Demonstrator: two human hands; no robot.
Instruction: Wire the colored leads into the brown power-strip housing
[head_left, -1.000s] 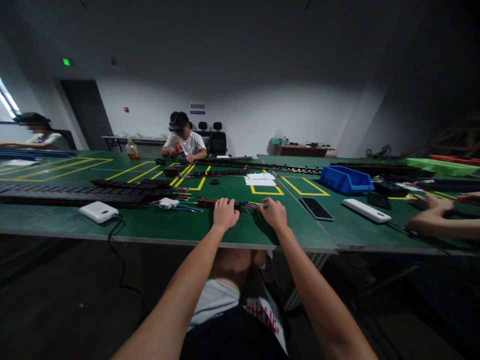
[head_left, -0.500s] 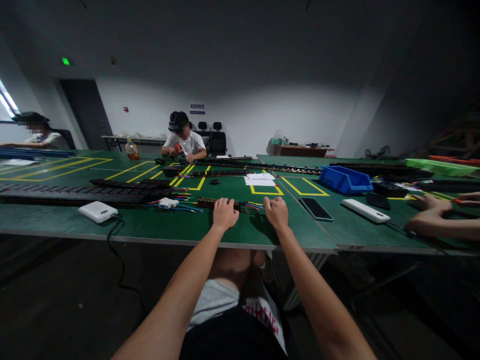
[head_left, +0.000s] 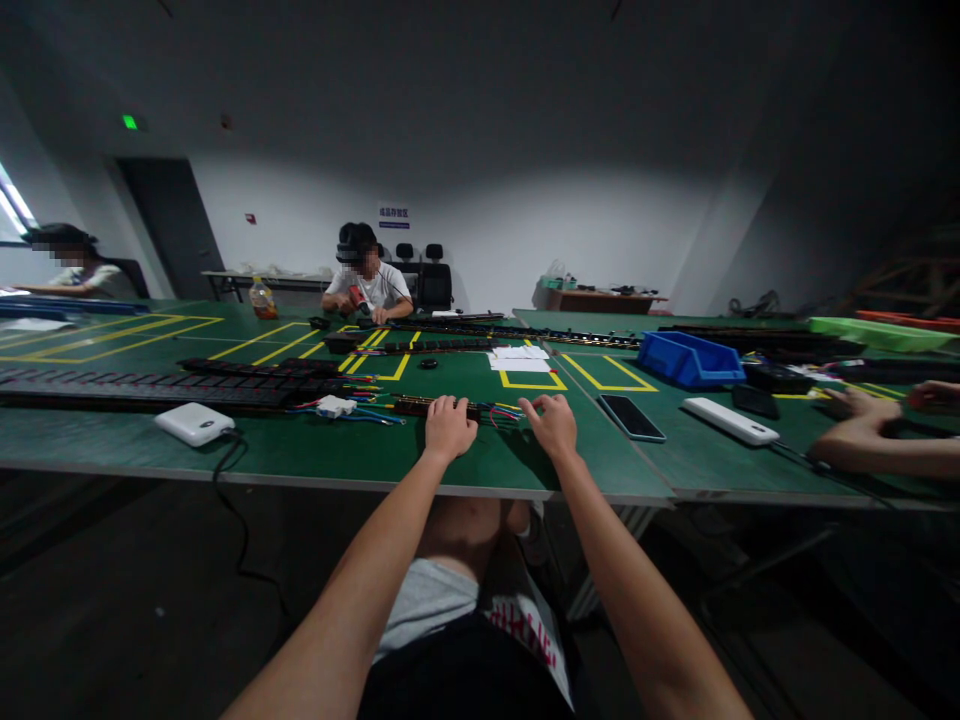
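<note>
Fingers of the left hand point(head_left: 450, 427) curled over a black strip point(head_left: 415, 405), right hand point(head_left: 553, 425) bent at its coloured wires point(head_left: 501, 411), pinch not discernible, strip laid near the green table point(head_left: 315, 452) edge, yellow tape lines point(head_left: 534, 384) marked beyond, white wall point(head_left: 525, 240) dimly lit.

black strip point(head_left: 412, 404) | flat on green table point(head_left: 300, 452), nr front edge | colored wires point(head_left: 501, 411) stick out R end

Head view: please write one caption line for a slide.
Left hand on a black strip, right hand at its coloured wires, green table.
</note>
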